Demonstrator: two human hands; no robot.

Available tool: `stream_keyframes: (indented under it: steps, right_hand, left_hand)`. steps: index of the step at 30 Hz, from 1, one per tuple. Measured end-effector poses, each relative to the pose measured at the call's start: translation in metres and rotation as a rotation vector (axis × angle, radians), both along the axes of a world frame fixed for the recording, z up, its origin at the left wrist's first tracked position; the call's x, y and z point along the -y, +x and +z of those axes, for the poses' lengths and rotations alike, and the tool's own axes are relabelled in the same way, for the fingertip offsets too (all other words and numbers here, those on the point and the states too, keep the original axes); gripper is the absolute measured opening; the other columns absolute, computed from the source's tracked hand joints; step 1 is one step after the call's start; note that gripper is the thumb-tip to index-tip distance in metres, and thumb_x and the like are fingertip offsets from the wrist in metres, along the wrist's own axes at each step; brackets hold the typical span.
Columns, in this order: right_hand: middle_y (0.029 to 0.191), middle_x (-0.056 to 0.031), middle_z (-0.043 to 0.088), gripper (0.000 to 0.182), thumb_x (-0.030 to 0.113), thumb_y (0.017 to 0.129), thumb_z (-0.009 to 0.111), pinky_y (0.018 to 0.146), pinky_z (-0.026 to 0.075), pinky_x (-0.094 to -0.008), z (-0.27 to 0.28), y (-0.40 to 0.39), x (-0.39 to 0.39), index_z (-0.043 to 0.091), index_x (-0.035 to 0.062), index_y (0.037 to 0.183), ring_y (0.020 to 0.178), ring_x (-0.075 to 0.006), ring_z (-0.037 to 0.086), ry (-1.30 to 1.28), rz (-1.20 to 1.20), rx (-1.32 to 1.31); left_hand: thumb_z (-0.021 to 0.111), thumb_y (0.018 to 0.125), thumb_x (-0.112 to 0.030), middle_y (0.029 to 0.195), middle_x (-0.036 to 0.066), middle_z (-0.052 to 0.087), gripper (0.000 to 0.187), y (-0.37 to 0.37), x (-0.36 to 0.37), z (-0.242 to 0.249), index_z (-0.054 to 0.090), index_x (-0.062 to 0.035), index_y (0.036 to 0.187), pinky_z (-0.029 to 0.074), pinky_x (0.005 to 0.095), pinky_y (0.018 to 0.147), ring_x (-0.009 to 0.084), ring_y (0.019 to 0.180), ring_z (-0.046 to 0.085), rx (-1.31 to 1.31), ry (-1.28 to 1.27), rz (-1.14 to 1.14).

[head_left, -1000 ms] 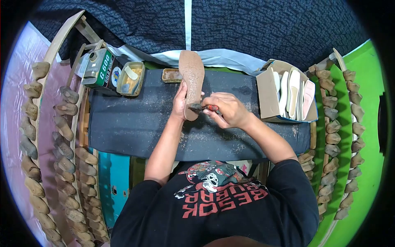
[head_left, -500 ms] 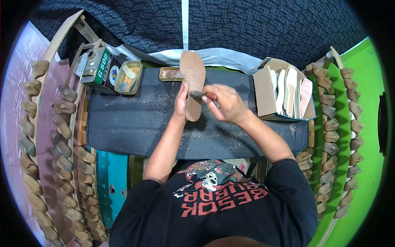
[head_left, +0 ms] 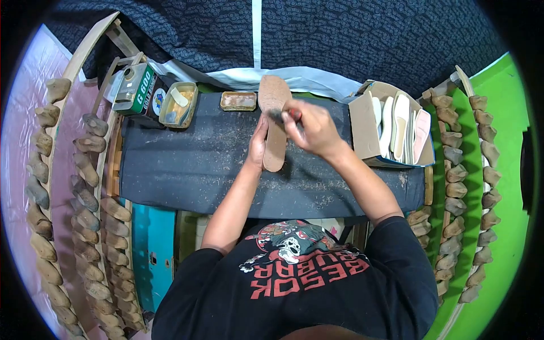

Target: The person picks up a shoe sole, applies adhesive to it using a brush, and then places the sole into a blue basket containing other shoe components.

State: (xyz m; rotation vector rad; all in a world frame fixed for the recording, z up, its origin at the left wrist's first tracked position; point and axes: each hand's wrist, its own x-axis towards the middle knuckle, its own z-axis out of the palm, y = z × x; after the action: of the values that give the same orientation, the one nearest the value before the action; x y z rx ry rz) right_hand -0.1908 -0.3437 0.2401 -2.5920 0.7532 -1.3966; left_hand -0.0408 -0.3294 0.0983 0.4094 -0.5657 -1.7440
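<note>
A brown shoe sole (head_left: 275, 148) is held above the dark table with its long side pointing away from me. My left hand (head_left: 258, 143) grips its left edge, the thumb lying along the side and the other fingers hidden beneath. In my right hand (head_left: 313, 129) is a small brush (head_left: 276, 115) with a red handle, the fingers closed round it. Its dark tip touches or hovers just over the middle of the sole; blur makes contact hard to judge.
A shallow tray (head_left: 238, 108) lies behind the sole. To the left stand a green glue can (head_left: 137, 93) and a plastic tub (head_left: 190, 116). At the right, a cardboard box (head_left: 362, 136) holds several pale soles. Racks of wooden shoe lasts (head_left: 85, 192) flank the table, (head_left: 455, 189) included.
The sole and my left hand have shifted right and slightly toward me. My right hand has carried the brush farther up the sole. More of the tray now shows.
</note>
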Motion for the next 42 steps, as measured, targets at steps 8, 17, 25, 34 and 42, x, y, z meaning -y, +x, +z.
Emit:
stream_keyframes:
  steps: [8, 17, 25, 34, 42]
  right_hand:
    - [0.072, -0.0093, 0.062, 0.018, 0.001, 0.086, 0.07, 0.055, 0.05, -0.0346, -0.007, 0.005, -0.026, 0.061, -0.0002, 0.102, 0.057, -0.0231, 0.063, 0.095, 0.111, 0.003]
    - [0.065, -0.0071, 0.056, 0.01, 0.004, 0.092, 0.067, 0.048, 0.045, -0.0323, -0.003, 0.01, -0.001, 0.062, 0.0012, 0.1, 0.051, -0.0184, 0.058, 0.05, -0.058, 0.105]
    - [0.067, -0.0082, 0.06, 0.013, 0.002, 0.088, 0.067, 0.053, 0.049, -0.0339, -0.01, 0.003, -0.036, 0.062, -0.0003, 0.1, 0.054, -0.0217, 0.061, 0.165, 0.013, 0.073]
    - [0.068, -0.0078, 0.059, 0.011, 0.001, 0.089, 0.067, 0.051, 0.046, -0.033, 0.005, -0.009, -0.001, 0.061, 0.0006, 0.099, 0.052, -0.0198, 0.059, -0.004, -0.126, 0.069]
    - [0.065, -0.0066, 0.057, 0.014, 0.0, 0.085, 0.067, 0.05, 0.047, -0.0345, -0.001, -0.017, -0.032, 0.063, 0.0005, 0.098, 0.05, -0.0217, 0.057, 0.005, -0.042, 0.067]
  left_hand:
    - [0.039, 0.111, -0.032, 0.142, 0.009, 0.053, 0.048, 0.011, -0.001, 0.014, 0.033, -0.0148, 0.156, 0.053, 0.0373, 0.097, 0.0218, 0.118, 0.06, -0.059, 0.022, 0.068]
    - [0.042, 0.109, -0.043, 0.127, 0.008, 0.061, 0.055, 0.0, -0.003, 0.008, 0.034, -0.0134, 0.155, 0.059, 0.0314, 0.083, 0.0193, 0.099, 0.069, 0.028, -0.034, -0.002]
    - [0.038, 0.111, -0.038, 0.127, 0.012, 0.061, 0.051, 0.018, 0.01, 0.009, 0.032, -0.0125, 0.155, 0.061, 0.0378, 0.083, 0.0233, 0.098, 0.071, 0.083, -0.026, 0.122]
    - [0.044, 0.109, -0.043, 0.118, 0.013, 0.065, 0.054, 0.006, 0.008, 0.017, 0.037, -0.011, 0.152, 0.061, 0.0325, 0.072, 0.0227, 0.087, 0.071, 0.069, 0.017, 0.057]
    - [0.045, 0.109, -0.044, 0.121, 0.012, 0.064, 0.052, -0.005, 0.016, 0.028, 0.041, -0.0101, 0.148, 0.062, 0.0357, 0.076, 0.0229, 0.09, 0.071, 0.191, 0.009, 0.127]
